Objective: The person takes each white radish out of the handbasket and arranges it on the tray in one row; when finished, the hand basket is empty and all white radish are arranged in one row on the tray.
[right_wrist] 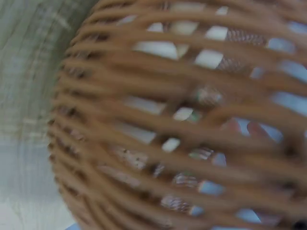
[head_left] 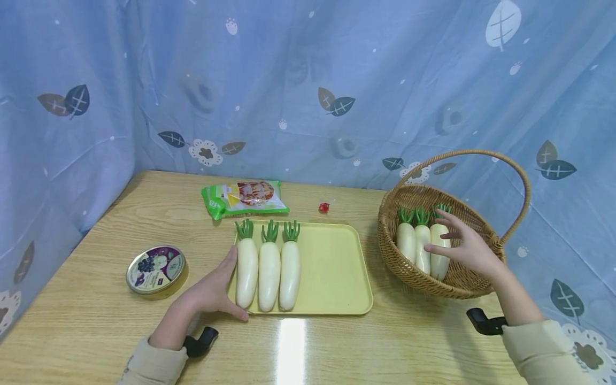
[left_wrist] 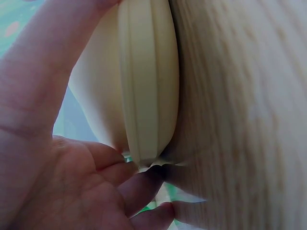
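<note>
A yellow tray (head_left: 332, 267) holds three white radishes (head_left: 269, 275) with green tops, side by side in its left half. My left hand (head_left: 207, 291) grips the tray's near left corner, thumb at the front edge and fingers along the left side. In the left wrist view, the fingers bend round the end of the tray's rim (left_wrist: 144, 86). My right hand (head_left: 464, 243) reaches into a wicker basket (head_left: 418, 278), fingers spread above the rightmost of three more white radishes (head_left: 439, 251). Wicker weave (right_wrist: 158, 96) hides most of that hand in the right wrist view.
A round tin (head_left: 156, 270) stands left of the tray. Behind the tray lie a green-and-white food packet (head_left: 250, 198) and a small red wrapped candy (head_left: 324, 207). The basket's tall handle (head_left: 522, 182) arches over its right side. A blue patterned curtain (head_left: 289, 80) backs the wooden table.
</note>
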The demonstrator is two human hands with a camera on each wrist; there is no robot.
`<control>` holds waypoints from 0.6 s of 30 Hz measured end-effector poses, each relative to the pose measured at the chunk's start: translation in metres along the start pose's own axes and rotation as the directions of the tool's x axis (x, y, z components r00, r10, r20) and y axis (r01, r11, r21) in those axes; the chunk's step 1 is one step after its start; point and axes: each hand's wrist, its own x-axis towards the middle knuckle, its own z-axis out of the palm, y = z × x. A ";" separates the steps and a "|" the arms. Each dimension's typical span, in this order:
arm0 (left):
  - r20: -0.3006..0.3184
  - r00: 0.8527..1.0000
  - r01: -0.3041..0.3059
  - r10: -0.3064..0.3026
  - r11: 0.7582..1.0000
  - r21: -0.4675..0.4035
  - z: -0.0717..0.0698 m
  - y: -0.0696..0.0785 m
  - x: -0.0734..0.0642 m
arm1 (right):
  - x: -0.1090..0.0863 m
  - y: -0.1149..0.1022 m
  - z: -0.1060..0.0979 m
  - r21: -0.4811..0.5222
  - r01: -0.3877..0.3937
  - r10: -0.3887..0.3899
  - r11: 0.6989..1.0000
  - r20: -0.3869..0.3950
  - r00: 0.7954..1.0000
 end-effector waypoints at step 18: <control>0.007 1.000 0.023 -0.023 1.000 0.003 0.001 -0.002 0.000 | 0.002 0.029 -0.005 -0.026 -0.094 0.095 0.995 0.032 0.995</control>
